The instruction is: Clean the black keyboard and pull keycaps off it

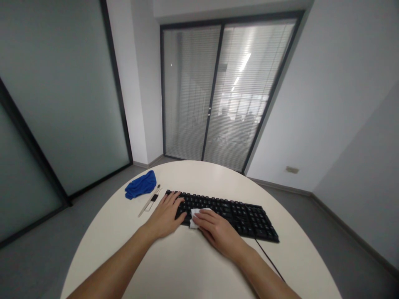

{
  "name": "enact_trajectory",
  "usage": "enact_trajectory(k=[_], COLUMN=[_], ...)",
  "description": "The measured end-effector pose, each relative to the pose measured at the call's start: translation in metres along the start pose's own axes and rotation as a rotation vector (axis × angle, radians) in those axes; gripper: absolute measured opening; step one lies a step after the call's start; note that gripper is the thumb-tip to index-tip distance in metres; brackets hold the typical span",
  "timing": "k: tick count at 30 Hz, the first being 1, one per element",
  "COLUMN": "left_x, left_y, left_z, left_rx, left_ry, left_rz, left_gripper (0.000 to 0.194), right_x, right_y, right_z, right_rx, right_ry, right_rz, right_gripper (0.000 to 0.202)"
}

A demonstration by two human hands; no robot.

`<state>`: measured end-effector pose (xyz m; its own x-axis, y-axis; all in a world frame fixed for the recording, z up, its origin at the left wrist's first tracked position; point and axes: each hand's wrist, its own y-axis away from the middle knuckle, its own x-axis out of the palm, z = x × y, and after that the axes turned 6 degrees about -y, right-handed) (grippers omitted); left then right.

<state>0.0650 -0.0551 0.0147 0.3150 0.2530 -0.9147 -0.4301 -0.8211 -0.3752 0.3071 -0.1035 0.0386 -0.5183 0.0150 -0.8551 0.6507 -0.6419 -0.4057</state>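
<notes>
A black keyboard (230,211) lies slightly slanted across the pale round table (174,265). Over its left end rests my left hand (166,214), fingers spread and holding nothing. My right hand (215,228) presses a white cloth or tissue (193,221) onto the keys left of the keyboard's middle, its fingers closed over the cloth. Part of the cloth is hidden under those fingers. Several keys are covered by both hands.
A crumpled blue cloth (141,185) lies at the table's back left. Beside it are a thin brush-like stick (148,203) and a small tool with a black part (154,198). The keyboard's cable (269,259) runs toward the front right. Glass doors stand beyond the table.
</notes>
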Motion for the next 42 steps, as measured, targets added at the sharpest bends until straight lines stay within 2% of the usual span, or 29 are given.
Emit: enact_trajectory(k=[7, 17, 22, 27, 35, 38, 42], left_x=[-0.001, 0.000, 0.000, -0.003, 0.001, 0.000, 0.000], left_y=[0.000, 0.000, 0.000, 0.000, 0.000, 0.000, 0.000], left_z=[-0.002, 0.000, 0.000, -0.002, 0.002, 0.001, 0.001], left_rx=[0.006, 0.018, 0.014, 0.011, 0.005, 0.002, 0.005], left_ry=[0.022, 0.025, 0.023, 0.009, 0.003, -0.006, 0.003], left_rz=[-0.007, -0.029, -0.028, -0.013, 0.002, 0.018, 0.020], left_gripper=[0.038, 0.037, 0.038, 0.037, 0.039, 0.040, 0.039], right_x=[0.001, -0.011, -0.008, -0.007, -0.031, -0.036, -0.027], right_y=[-0.001, 0.004, 0.002, -0.001, 0.005, 0.009, 0.011], right_z=[-0.003, -0.009, -0.003, 0.000, -0.004, -0.009, -0.017], right_rx=[0.092, 0.065, 0.006, 0.018, 0.119, 0.218, 0.271], right_ry=[0.053, 0.018, 0.024, 0.037, 0.002, 0.001, -0.025], right_rz=[0.014, 0.038, 0.064, 0.103, 0.107, 0.031, -0.140], right_gripper=[0.036, 0.033, 0.035, 0.037, 0.037, 0.030, 0.030])
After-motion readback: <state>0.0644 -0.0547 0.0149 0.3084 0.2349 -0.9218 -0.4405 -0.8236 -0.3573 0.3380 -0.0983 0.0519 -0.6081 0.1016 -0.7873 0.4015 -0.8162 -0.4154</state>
